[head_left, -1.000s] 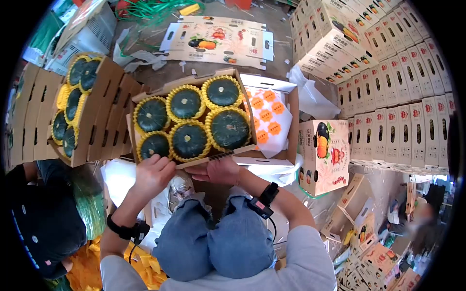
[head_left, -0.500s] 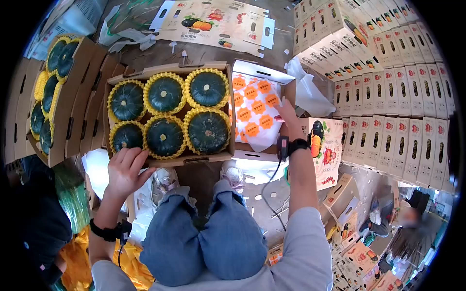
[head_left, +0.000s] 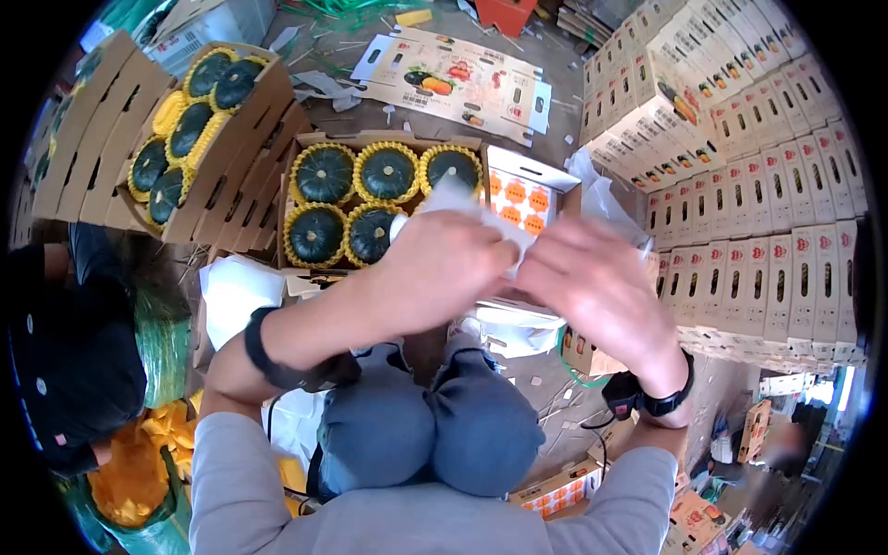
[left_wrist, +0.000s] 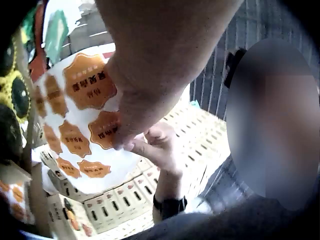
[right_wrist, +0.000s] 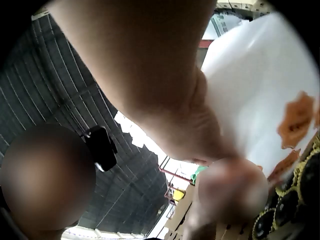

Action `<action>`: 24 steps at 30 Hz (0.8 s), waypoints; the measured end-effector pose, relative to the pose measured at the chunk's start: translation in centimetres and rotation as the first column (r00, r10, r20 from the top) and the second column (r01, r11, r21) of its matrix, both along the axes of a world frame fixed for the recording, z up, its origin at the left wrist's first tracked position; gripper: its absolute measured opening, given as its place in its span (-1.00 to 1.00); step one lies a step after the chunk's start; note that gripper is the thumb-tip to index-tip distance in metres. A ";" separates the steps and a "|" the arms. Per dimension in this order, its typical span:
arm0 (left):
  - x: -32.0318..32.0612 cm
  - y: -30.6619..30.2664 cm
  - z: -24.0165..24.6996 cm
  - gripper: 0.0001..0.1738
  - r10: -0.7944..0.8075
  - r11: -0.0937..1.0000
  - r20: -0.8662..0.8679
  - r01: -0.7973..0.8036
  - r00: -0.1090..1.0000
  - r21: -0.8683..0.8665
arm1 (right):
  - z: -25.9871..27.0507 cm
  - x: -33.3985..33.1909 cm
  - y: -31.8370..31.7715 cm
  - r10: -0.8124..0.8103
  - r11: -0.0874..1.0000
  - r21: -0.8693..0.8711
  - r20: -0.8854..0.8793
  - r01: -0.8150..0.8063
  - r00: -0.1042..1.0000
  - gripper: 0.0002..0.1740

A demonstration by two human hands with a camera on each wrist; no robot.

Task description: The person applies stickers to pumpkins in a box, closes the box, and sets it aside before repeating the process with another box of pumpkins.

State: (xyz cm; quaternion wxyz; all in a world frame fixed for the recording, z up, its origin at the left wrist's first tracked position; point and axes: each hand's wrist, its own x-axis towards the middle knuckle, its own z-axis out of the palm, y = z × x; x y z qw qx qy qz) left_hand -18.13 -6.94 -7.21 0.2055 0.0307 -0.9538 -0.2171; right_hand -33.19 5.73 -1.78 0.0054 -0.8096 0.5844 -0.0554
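A white sheet of orange stickers (left_wrist: 75,140) is held up in front of me between both hands. My left hand (head_left: 458,262) grips it at its edge; in the left wrist view the fingers overlap the stickers nearest that edge. Right beside it, my right hand (head_left: 597,289) pinches at the same edge, thumb and fingertips close to the left fingers. Both hands are blurred in the head view. Behind them lies an open carton (head_left: 287,208) of dark green pumpkins (head_left: 321,174) in yellow foam nets, its lower right part hidden by the left hand.
An open box (head_left: 571,199) with more sticker sheets (head_left: 518,191) adjoins the pumpkin carton. Upright cartons (head_left: 236,185) stand at left, a flattened carton (head_left: 453,79) lies beyond, and stacked printed cartons (head_left: 740,194) fill the right. Another person (head_left: 79,342) is at lower left.
My left hand has left the pumpkin carton and my right hand has left the sticker box. Both have come together at the middle, holding a raised sticker sheet.
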 end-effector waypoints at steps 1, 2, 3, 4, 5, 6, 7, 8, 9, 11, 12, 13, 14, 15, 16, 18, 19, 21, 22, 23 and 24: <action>0.5 -0.8 0.1 -0.58 -0.014 0.988 0.132 -0.006 0.991 0.156 | 1.0 -0.2 -0.1 -0.039 0.979 -0.198 0.000 0.038 0.999 -0.77; 1.4 -1.3 -0.2 -0.62 -0.045 0.950 0.258 -0.038 0.965 0.310 | 1.8 -0.9 -0.1 -0.068 0.919 -0.387 0.015 0.069 0.998 -0.71; 2.8 -1.7 -1.6 -0.71 -0.008 0.822 0.110 -0.056 0.994 0.566 | 0.6 -1.9 1.0 -0.233 0.816 -0.532 0.057 0.227 0.971 -0.58; 4.5 -2.2 -3.3 -0.79 0.065 0.638 -0.030 -0.018 0.997 0.770 | -0.6 -2.9 2.0 -0.379 0.675 -0.633 0.144 0.380 0.914 -0.43; 6.4 -2.6 -3.9 -0.79 0.119 0.545 0.012 -0.076 0.993 0.835 | -2.7 -2.7 2.3 -0.281 0.677 -0.493 0.512 0.546 0.811 -0.37; 7.8 -2.3 -5.3 -0.77 0.222 0.316 0.003 -0.075 0.975 0.946 | -4.9 -2.7 2.2 -0.179 0.712 -0.293 0.803 0.638 0.568 -0.30; 9.3 -2.3 -6.6 -0.76 0.246 0.212 0.016 -0.071 0.969 0.975 | -7.4 -2.6 1.6 -0.198 0.758 -0.068 0.924 0.649 0.328 -0.31; 10.5 -2.2 -7.9 -0.74 0.261 0.103 0.035 -0.064 0.965 0.993 | -10.3 -2.1 1.0 -0.245 0.786 0.161 0.967 0.597 0.062 -0.32; 11.4 -2.0 -8.8 -0.73 0.280 0.065 0.063 -0.084 0.958 0.994 | -12.9 -1.5 0.4 -0.307 0.794 0.369 0.929 0.484 -0.204 -0.33; 12.6 -1.7 -10.1 -0.71 0.306 -0.017 0.128 -0.129 0.943 0.992 | -15.9 -0.3 -0.1 -0.406 0.787 0.548 0.805 0.282 -0.433 -0.38; 12.9 -1.7 -10.3 -0.70 0.278 -0.018 0.172 -0.173 0.945 0.985 | -16.8 0.4 -0.4 -0.438 0.790 0.562 0.797 0.244 -0.415 -0.41; 13.3 -1.6 -10.4 -0.69 0.251 -0.025 0.219 -0.220 0.943 0.975 | -17.4 1.0 -0.7 -0.420 0.797 0.569 0.763 0.201 -0.492 -0.44; 13.8 -1.6 -10.3 -0.67 0.223 -0.032 0.267 -0.267 0.937 0.963 | -17.9 1.7 -1.1 -0.402 0.804 0.573 0.720 0.159 -0.566 -0.46; 13.9 -1.6 -9.8 -0.66 0.216 -0.055 0.271 -0.266 0.938 0.962 | -17.1 2.4 -2.2 -0.318 0.819 0.560 0.623 0.124 -0.715 -0.49; 14.0 -1.7 -9.3 -0.67 0.217 -0.046 0.271 -0.268 0.938 0.962 | -16.0 2.7 -2.9 -0.224 0.835 0.541 0.501 0.101 -0.836 -0.51; 13.9 -2.1 -9.0 -0.69 0.218 -0.025 0.258 -0.259 0.941 0.966 | -15.8 2.8 -2.6 -0.249 0.856 0.513 0.511 0.061 -0.823 -0.60; 13.7 -2.1 -9.5 -0.70 0.237 0.103 0.222 -0.252 0.946 0.962 | -17.1 2.9 -1.8 -0.252 0.838 0.520 0.635 0.163 -0.730 -0.62; 13.0 -2.1 -10.0 -0.71 0.260 0.404 0.152 -0.251 0.953 0.879 | -17.6 3.1 -1.0 -0.310 0.793 0.539 0.758 0.284 -0.574 -0.68; 12.5 -2.1 -9.9 -0.72 0.286 0.562 0.120 -0.268 0.951 0.783 | -17.6 2.9 -0.9 -0.367 0.765 0.590 0.729 0.258 -0.577 -0.69; 12.5 -2.4 -9.3 -0.73 0.321 0.732 0.087 -0.306 0.943 0.609 | -17.7 2.8 -0.8 -0.423 0.734 0.639 0.695 0.230 -0.581 -0.69; 12.8 -2.4 -8.9 -0.74 0.349 0.853 0.048 -0.339 0.936 0.398 | -17.8 2.8 -0.8 -0.481 0.699 0.688 0.654 0.195 -0.584 -0.68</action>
